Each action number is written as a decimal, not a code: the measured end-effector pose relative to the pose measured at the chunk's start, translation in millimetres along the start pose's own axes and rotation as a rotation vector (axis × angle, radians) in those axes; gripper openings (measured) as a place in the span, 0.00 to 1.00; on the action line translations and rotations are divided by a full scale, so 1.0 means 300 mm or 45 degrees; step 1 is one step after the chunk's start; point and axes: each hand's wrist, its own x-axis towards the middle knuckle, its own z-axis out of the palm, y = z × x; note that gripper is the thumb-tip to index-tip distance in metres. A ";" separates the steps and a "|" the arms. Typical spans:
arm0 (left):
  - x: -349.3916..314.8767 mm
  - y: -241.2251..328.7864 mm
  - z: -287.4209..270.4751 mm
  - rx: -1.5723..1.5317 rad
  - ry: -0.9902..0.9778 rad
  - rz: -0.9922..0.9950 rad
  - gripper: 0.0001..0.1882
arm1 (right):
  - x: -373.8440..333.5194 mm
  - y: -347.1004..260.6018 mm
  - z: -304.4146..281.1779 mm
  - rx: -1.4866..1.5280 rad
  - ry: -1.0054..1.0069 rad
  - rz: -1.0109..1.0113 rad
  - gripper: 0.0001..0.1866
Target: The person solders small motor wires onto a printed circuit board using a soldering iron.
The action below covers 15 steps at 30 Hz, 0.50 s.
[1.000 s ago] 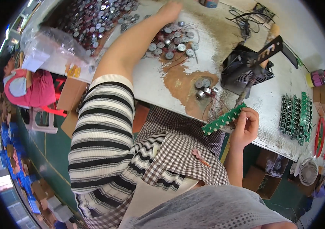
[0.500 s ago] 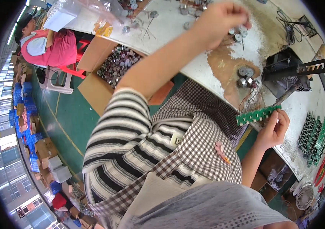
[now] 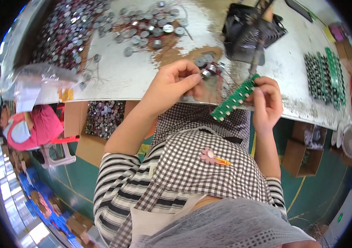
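Note:
A green circuit board strip [image 3: 233,100] with a row of small pale parts is pinched in my right hand [image 3: 267,103], held slanted over the table's front edge. Its upper end is close to the tip of a dark rod [image 3: 255,58] that points down from a black stand. My left hand [image 3: 178,84] is closed, thumb against fingers, left of the board. Whatever lies between its fingertips is too small to make out. Just beyond those fingertips sits a little group of round silver motors [image 3: 211,69] with thin red wires.
Many more silver motors [image 3: 147,29] lie across the back of the white table, with a big heap [image 3: 66,33] at far left. Finished-looking green strips [image 3: 327,78] stand in rows at right. A black fan [image 3: 246,35] is behind the rod. Below are open cardboard boxes [image 3: 80,151]; a person [image 3: 35,128] sits at left.
My left hand has come back from the motors at the far side to near the board. The board has tilted more steeply in my right hand. The head view has swung.

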 end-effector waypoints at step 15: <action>0.089 -0.039 0.195 0.765 -0.091 0.570 0.04 | -0.031 -0.003 -0.009 0.024 0.002 -0.073 0.04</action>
